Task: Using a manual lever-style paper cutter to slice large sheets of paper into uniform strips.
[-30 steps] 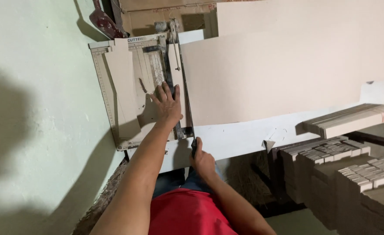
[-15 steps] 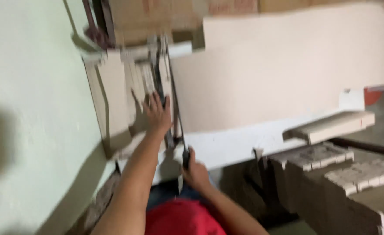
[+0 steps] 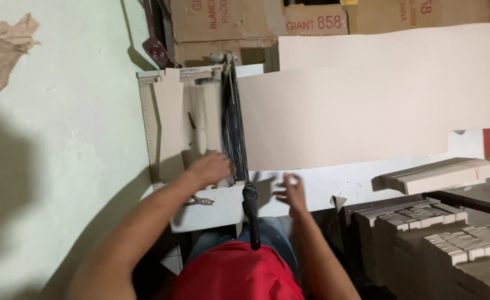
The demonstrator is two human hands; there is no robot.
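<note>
A white lever paper cutter point(image 3: 147, 128) sits in front of me on a white table point(image 3: 333, 183). Its black blade arm point(image 3: 235, 128) lies down along the cutting edge, with the black handle point(image 3: 251, 214) pointing at me. A large tan cardboard sheet point(image 3: 367, 105) spreads to the right of the blade, and cut tan strips point(image 3: 185, 119) lie on the cutter bed. My left hand point(image 3: 210, 168) rests flat on the strips beside the blade. My right hand point(image 3: 290, 191) hovers with fingers spread just right of the handle, holding nothing.
A pale green wall point(image 3: 50, 155) is on the left with crumpled brown paper point(image 3: 3, 47). Brown cartons point(image 3: 228, 22) stand behind the cutter. Stacks of cut cardboard pieces point(image 3: 439, 219) fill the lower right, one bundle point(image 3: 439, 175) on the table edge. Scissors point(image 3: 199, 201) lie near the cutter's front.
My right hand has let go of the blade handle and moved right, fingers now spread. My left hand slid toward me along the cutter bed. The view shifted.
</note>
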